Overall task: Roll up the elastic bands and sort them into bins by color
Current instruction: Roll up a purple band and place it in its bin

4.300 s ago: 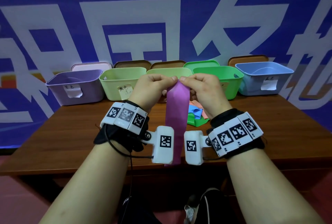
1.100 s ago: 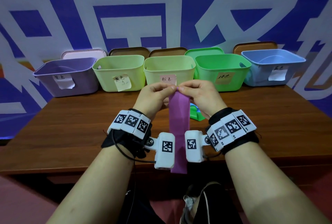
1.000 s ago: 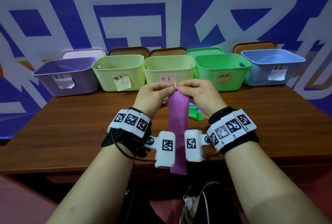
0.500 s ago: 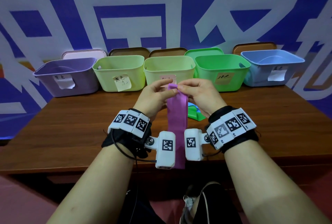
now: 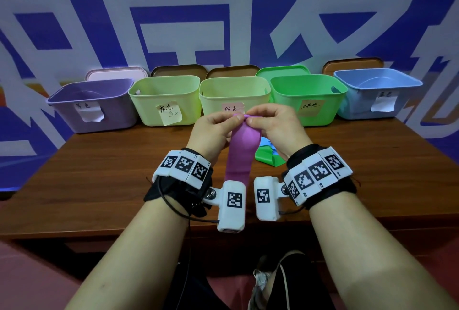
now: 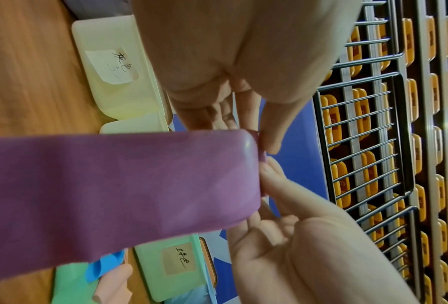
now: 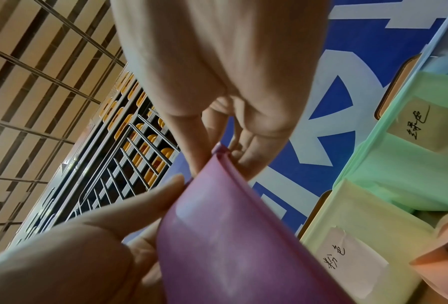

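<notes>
The purple elastic band [image 5: 242,150] is held up above the wooden table [image 5: 99,175], in front of the row of bins. Its long axis runs up and down in the head view: the top edge sits at the fingertips and the strip hangs straight toward the person, its lower end hidden behind the wrist-worn cameras. The left hand [image 5: 214,133] and the right hand [image 5: 275,127] both pinch that top edge between thumb and curled fingers, fingertips almost touching each other. In the left wrist view the top edge shows a narrow fold turned over at the pinch.

Behind the hands, five bins stand side by side along the back of the table, each with a handwritten paper label. The purple bin [image 5: 99,108] has a faint label, not clearly legible. The first pale green bin [image 5: 164,96] reads 灰色, the second pale green bin [image 5: 233,93] reads 粉色, the bright green bin [image 5: 308,96] reads 绿色, and the blue bin [image 5: 377,93] has a label too faint to read. Green, blue and pink bands [image 5: 267,156] lie in a loose heap on the table just beyond the right wrist.
</notes>
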### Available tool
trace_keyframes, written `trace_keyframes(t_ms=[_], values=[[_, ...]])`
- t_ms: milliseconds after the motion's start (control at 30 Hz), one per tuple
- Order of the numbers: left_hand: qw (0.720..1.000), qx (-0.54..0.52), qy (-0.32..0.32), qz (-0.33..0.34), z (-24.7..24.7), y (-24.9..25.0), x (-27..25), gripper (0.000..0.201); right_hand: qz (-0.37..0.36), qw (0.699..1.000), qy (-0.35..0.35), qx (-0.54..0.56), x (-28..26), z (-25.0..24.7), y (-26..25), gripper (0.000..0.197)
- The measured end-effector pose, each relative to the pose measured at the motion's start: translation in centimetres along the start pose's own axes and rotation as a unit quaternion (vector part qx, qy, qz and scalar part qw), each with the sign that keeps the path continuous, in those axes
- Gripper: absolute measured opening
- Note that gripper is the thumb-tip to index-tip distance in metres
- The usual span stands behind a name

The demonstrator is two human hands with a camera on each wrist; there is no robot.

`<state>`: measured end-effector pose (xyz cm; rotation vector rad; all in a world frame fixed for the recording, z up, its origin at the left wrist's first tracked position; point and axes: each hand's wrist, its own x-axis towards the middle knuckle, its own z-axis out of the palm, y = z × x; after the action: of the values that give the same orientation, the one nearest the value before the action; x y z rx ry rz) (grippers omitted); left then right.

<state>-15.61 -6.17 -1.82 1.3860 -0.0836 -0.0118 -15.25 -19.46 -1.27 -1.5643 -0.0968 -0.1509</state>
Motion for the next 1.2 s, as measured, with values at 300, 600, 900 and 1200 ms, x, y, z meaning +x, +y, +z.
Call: trace_keyframes(t_ms=[300,600,900,1200], values=[[1.000,-0.006,0.026,0.014,0.10,0.17,0.18,0.028,0.032,0.998,-0.046,0.036,-0.66,-0.37,-0.48,0.011],[1.000,0.001,0.020,-0.021,0.26,-0.20,0.20,0.012,0.000,1.000,-0.011,0.022,-0.12,-0.06,-0.30,0.020],[0.999,0.013,0.037,0.020,0.14,0.07,0.28,0.017,0.034,0.998,-0.027,0.036,-0.27,-0.15,-0.48,0.010],[1.000,0.017,0.008,-0.017,0.30,-0.15,0.11,0.016,0.011,0.999,-0.009,0.037,-0.11,-0.02,-0.32,0.021]])
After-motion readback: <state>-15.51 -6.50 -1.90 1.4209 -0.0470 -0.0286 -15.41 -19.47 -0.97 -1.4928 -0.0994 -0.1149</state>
